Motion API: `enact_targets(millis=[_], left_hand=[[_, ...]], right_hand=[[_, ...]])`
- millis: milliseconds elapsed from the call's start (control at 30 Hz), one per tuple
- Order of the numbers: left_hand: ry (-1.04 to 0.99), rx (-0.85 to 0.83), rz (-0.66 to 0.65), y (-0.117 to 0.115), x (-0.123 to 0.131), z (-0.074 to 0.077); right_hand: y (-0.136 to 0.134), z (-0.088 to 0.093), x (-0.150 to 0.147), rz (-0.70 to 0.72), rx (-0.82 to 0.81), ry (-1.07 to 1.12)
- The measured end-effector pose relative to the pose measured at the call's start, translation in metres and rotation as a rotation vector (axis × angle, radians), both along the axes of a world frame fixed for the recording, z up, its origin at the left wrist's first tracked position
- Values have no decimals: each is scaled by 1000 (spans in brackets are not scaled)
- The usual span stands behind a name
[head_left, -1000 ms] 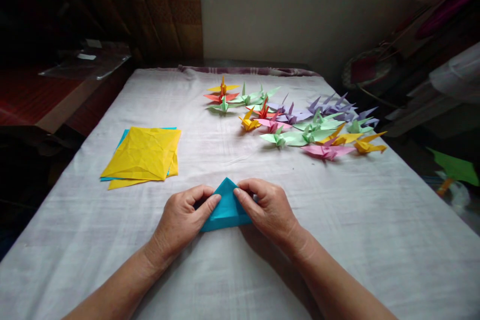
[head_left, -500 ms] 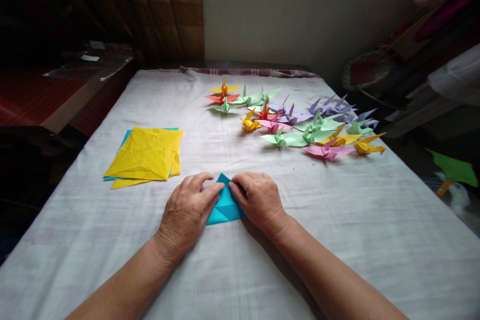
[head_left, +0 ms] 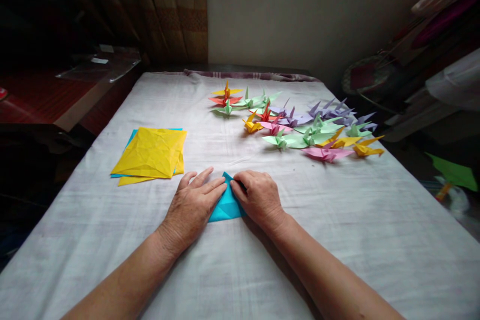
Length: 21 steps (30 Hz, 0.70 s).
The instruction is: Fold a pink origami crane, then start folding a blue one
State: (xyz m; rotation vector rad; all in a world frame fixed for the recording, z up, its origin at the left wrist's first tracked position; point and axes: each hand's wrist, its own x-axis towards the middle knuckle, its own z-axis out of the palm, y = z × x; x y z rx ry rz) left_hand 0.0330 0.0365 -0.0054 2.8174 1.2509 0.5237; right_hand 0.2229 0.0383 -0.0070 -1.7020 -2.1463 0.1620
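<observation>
Left of the grip, slightly beyond: 1 stack (head_left: pixel 152 152), at least 2 yellow sheets and 1 blue visible. Left hand (head_left: pixel 189 205): fingers spread, tips on the left side of 1 blue paper (head_left: pixel 227 210). Paper's on the cloth (head_left: pixel 221 270) between both hands, apex pointing to the far side, near edge left-right; long axis unclear, hands cover the sides. Right hand (head_left: pixel 260 197): thumb and finger clamped on it near apex. Beyond, mostly right: cranes (head_left: pixel 309 137), 4 yellow, 2 red, 2 pink; green and purple overlap, can't count.
</observation>
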Motion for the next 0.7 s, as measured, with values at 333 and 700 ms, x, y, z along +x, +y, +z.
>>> enact_targets(millis=[333,700], left_hand=[[12,-106,19,1,2,9],[81,-243,-22,5,-6,19]], right_hand=[[-18,5,18,315,143,139],[-54,7,44,515,41,80]])
